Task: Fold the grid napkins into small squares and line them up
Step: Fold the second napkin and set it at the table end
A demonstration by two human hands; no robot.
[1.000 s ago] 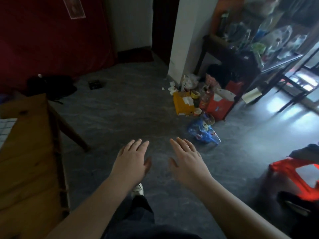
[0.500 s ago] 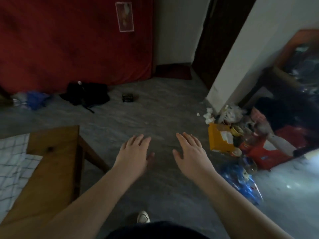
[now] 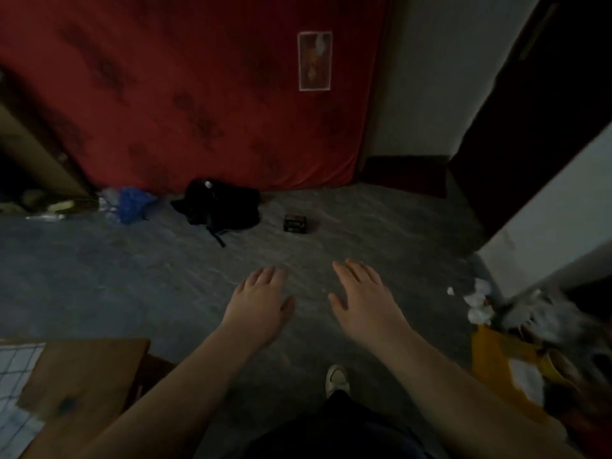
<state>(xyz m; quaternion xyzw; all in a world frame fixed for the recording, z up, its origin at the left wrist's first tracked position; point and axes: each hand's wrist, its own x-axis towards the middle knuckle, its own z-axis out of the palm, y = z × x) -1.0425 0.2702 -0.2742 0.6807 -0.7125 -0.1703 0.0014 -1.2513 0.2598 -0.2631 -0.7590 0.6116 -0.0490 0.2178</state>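
Head view shows my left hand (image 3: 261, 303) and right hand (image 3: 364, 299) spread and empty above the floor (image 3: 132, 276), well apart from the grid napkins (image 3: 15, 379) on the wooden surface (image 3: 89, 376) at lower left, so a blind sideways reach could drag them off.

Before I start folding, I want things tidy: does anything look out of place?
Yes. Crumpled white paper lies scattered on the floor at right, beside an orange box; a black bag lies farther back.

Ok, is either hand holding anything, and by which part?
Nothing is held. Left hand and right hand are both open over the floor; the grid napkin lies apart on the wooden table.
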